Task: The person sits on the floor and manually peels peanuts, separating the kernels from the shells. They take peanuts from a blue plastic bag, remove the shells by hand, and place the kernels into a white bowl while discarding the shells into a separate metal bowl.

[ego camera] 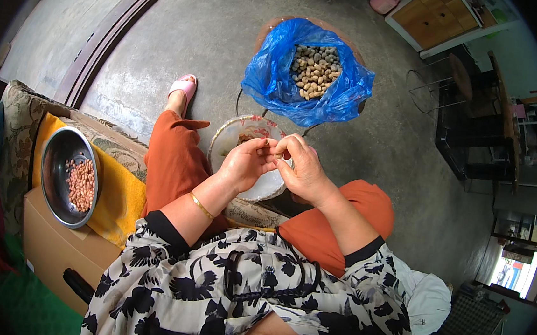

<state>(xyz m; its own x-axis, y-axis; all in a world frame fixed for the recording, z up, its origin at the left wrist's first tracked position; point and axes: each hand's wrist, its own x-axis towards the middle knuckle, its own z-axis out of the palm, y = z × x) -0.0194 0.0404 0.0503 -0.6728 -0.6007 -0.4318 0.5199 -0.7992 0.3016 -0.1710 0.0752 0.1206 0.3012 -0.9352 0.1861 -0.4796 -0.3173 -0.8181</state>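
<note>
Over a lined waste bin [267, 186] between my knees, my two hands meet at the fingertips. My right hand [301, 166] pinches a small peanut [278, 156] between thumb and forefinger. My left hand [249, 162] is palm up with curled fingers against it; whether it holds something of its own cannot be told. Beyond the bin, a blue plastic bag [269, 72] stands open on a round stool, with unshelled peanuts [316, 71] in it. To my left, a steel bowl [49, 172] holds shelled peanut kernels [81, 184].
The steel bowl rests on a yellow cloth [117, 202] beside a cardboard box [59, 259] on the patterned seat. A metal door track [113, 29] crosses the floor at the upper left. A wooden cabinet [437, 17] and a table [507, 121] stand to the right.
</note>
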